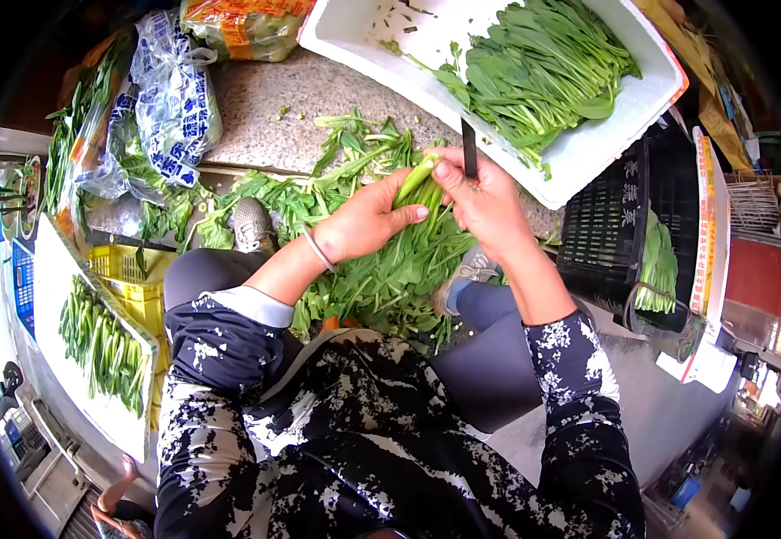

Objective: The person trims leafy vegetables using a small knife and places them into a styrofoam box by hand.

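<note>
My left hand (363, 217) is closed around a bunch of leafy greens (419, 184), its pale stem ends pointing up and away from me. My right hand (488, 199) grips a knife whose narrow dark blade (469, 148) sticks up past the fingers; its handle is hidden in the palm. The right thumb and fingers meet the cut ends of the stems. Below both hands, loose leaves and trimmings (341, 292) lie in a heap on the ground between my shoes. A white foam box (534, 184) with a pile of leafy greens (543, 76) stands just beyond my right hand.
Knotted plastic bags (175, 99) of vegetables sit at the upper left, near a stone slab (274, 99). A white foam tray (94, 409) of bundled greens rests beside a yellow crate (130, 269). On the right, a black crate (602, 220) contains more greens. Another person's arm shows at lower left.
</note>
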The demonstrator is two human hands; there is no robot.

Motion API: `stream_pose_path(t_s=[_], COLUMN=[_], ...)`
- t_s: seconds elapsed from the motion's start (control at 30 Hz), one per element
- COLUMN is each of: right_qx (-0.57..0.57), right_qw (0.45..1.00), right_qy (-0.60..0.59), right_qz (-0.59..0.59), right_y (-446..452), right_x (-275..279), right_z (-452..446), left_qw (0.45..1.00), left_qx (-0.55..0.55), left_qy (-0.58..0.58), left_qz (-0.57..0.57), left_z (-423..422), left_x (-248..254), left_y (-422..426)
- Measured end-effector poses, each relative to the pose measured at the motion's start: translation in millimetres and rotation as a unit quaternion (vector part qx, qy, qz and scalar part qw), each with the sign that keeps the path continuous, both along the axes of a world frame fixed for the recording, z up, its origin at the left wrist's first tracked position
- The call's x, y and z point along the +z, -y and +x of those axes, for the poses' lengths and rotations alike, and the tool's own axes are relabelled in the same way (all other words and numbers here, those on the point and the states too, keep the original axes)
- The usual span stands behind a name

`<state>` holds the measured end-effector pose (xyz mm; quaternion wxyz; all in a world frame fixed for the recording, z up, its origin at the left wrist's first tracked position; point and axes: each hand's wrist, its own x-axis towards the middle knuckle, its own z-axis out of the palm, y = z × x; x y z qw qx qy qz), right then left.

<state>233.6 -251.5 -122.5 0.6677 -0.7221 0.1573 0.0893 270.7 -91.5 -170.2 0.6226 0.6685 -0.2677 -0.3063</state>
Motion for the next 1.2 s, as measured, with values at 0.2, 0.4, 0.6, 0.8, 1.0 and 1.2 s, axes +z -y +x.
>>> stream_pose_path(t_s=[0.2, 0.4, 0.6, 0.8, 1.0, 1.2], right_qx=[0.024, 0.049, 0.167, 0.181, 0.135, -0.072], right_qw=[0.999, 0.998, 0.983, 0.982, 0.990, 0.921], right_qy=[-0.012, -0.036, 0.040, 0.020, -0.042, -0.105], right_qz=[0.044, 0.019, -0.072, -0.047, 0.002, -0.367], right_y=[-1.2, -0.8, -10.1, -23.9, -25.2, 14.6], right_x=[-3.1, -11.3, -29.0, -35.8, -60.9, -252.8], right_z=[-1.5, -10.5, -24.1, -32.0, 24.1, 108.2], left_qw=[0.996, 0.988, 0.938, 0.942, 0.953, 0.960], left_qx=[-0.029, -0.053, -0.253, -0.008, -0.090, 0.064], left_qy=[0.049, 0.033, -0.003, 0.240, -0.284, -0.267], left_qz=[0.067, 0.141, 0.238, 0.233, 0.054, 0.054], left_z=[-2.2, -7.4, -13.4, -15.3, -5.7, 5.3], left_x=[1.1, -5.0, -6.2, -5.8, -15.4, -5.0], left_y=[-6.4, -17.9, -29.5, -43.0, -45.6, -45.4])
